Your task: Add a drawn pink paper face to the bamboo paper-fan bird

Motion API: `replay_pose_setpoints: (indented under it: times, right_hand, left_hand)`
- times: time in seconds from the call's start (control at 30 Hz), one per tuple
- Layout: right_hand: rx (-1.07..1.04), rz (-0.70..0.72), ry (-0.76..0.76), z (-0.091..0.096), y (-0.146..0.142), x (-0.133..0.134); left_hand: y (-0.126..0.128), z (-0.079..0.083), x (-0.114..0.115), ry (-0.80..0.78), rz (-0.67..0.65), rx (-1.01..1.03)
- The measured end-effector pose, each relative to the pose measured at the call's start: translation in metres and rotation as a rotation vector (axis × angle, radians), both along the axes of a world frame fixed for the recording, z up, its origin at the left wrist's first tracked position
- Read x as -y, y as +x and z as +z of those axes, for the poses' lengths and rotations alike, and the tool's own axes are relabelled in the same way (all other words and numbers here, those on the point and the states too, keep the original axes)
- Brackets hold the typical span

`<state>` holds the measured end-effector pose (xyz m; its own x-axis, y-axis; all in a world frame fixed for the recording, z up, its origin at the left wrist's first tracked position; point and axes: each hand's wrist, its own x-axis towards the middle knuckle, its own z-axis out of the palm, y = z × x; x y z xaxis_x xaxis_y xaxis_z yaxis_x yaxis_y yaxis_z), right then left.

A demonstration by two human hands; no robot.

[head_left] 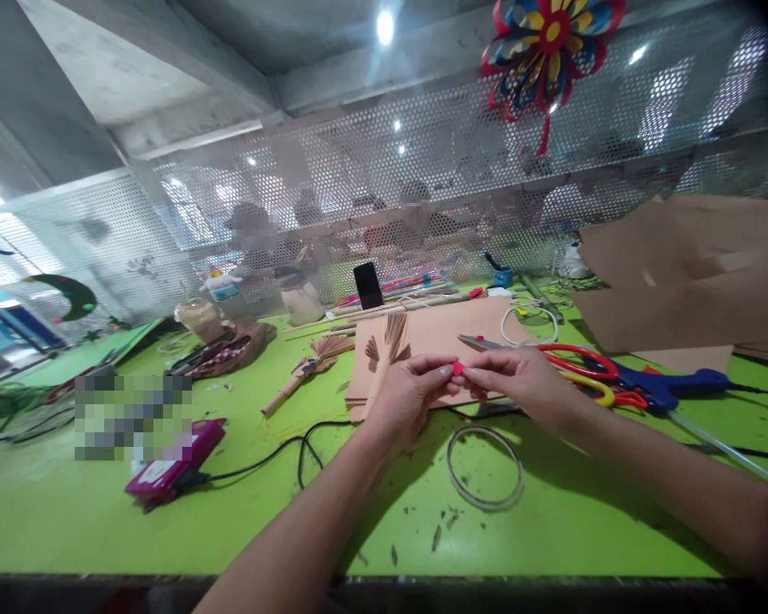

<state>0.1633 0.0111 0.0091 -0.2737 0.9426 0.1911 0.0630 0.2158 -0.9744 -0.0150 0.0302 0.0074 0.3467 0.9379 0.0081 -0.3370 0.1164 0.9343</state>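
Between the fingertips of my left hand (415,388) and my right hand (517,379) is a small red piece (459,368), perhaps paper; its exact kind is too small to tell. Both hands pinch it over brown paper sheets (441,328). Just beyond my right fingers lie scissors (479,343), their blades pointing left. A folded brown paper figure (389,341) rests on the sheets beside my left hand, and a similar one (313,362) with a stick-like stem lies farther left. Below my hands sits a pale ring (484,467).
A blue glue gun (671,385) with a cord lies right of my right hand, near red-handled scissors (581,362). Large brown paper (690,273) stands at right. A purple box (179,460) with a black cable is at left. A phone (368,286) leans at the back before a perforated screen (332,188).
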Motion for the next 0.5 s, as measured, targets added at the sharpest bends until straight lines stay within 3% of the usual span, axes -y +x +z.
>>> replay_pose_setpoints:
  times: [0.5]
  right_hand:
    - [0.025, -0.002, 0.007, 0.0033, 0.0001, 0.0024]
  left_hand:
    - [0.0000, 0.0051, 0.0025, -0.014, 0.015, -0.008]
